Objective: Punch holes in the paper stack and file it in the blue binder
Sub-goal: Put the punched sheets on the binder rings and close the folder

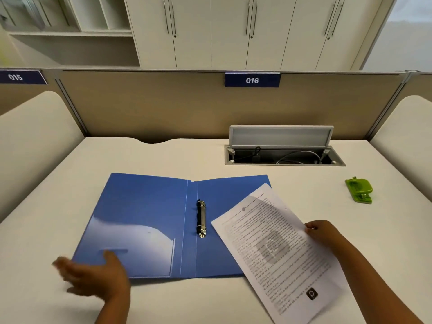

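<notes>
A bank of pale cupboards point(245, 31) stood behind a beige partition point(152, 106) that carried a dark sign reading 016 point(252, 80), and in front of it lay a white desk point(163, 157). The blue binder point(149, 220) lay spread flat on the desk, covers up toward the partition, and serves here as the landmark. Its ring mechanism point(201, 218) ran along the right of the spine. The paper stack point(280, 249) lay tilted over the binder's right cover, its lower part reaching past the binder's near edge onto the desk, with a punched hole visible near its right edge. Behind the binder and to its right, a cable hatch point(284, 146) in the desk stood with its lid raised. The left hand point(93, 274) hovered at the binder's near left corner, blurred, fingers spread and loose, holding nothing. The right hand point(323, 232), to the binder's right, pinched the right edge of the paper stack. Well to the right of the binder sat a green hole punch point(359, 190), apart from both hands.
</notes>
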`<state>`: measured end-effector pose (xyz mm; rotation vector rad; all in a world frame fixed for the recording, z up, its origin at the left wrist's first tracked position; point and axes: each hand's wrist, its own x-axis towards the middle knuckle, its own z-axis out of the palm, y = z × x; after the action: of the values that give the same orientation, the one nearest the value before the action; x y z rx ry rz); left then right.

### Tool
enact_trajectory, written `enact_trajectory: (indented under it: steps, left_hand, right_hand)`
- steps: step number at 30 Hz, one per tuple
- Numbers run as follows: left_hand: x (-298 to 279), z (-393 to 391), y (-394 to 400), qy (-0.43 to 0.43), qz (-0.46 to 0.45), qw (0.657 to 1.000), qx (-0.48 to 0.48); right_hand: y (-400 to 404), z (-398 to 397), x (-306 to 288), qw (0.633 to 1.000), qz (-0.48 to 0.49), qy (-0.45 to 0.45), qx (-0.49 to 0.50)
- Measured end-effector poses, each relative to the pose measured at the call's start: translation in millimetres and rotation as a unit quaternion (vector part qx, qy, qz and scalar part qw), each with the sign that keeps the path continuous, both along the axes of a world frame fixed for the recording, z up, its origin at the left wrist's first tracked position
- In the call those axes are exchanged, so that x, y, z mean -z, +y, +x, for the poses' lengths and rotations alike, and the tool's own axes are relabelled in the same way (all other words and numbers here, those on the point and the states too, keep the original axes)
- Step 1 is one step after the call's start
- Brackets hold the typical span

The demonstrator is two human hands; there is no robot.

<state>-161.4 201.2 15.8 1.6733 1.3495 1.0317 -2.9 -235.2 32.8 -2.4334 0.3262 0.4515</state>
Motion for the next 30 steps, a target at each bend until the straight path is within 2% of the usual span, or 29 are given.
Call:
enact_trajectory:
  steps: [2,4,7,10,13,16,21,26,30]
  left_hand:
    - [1,16,-14,0.024,0.064,0.994,0.082]
    - [3,35,-35,0.032,0.089,0.974,0.207]
    - [12,58,-64,0.068,0.075,0.91,0.403]
    - [23,75,-81,0.112,0.017,0.858,0.501]
    - [26,91,-88,0.139,-0.009,0.828,0.543]
    - [29,104,-86,0.16,-0.012,0.815,0.556]
    - [32,110,-83,0.12,-0.153,0.772,0.605]
    - [30,114,-85,0.113,-0.185,0.758,0.615]
    - [35,116,-89,0.112,-0.174,0.77,0.604]
  right_hand:
    - [6,3,9,0.999,0.027,-0.003,0.032]
    - [12,3,18,0.997,0.046,-0.003,0.069]
    - [22,0,28,0.992,0.067,0.0,0.105]
    - [24,-3,36,0.986,0.095,-0.007,0.134]
    - [24,-5,37,0.985,0.105,-0.011,0.137]
    - [24,-6,37,0.985,0.106,-0.017,0.137]
    - [25,-7,39,0.985,0.106,-0.028,0.137]
    - [26,-10,37,0.984,0.109,-0.032,0.138]
    - [28,-12,37,0.985,0.102,-0.039,0.132]
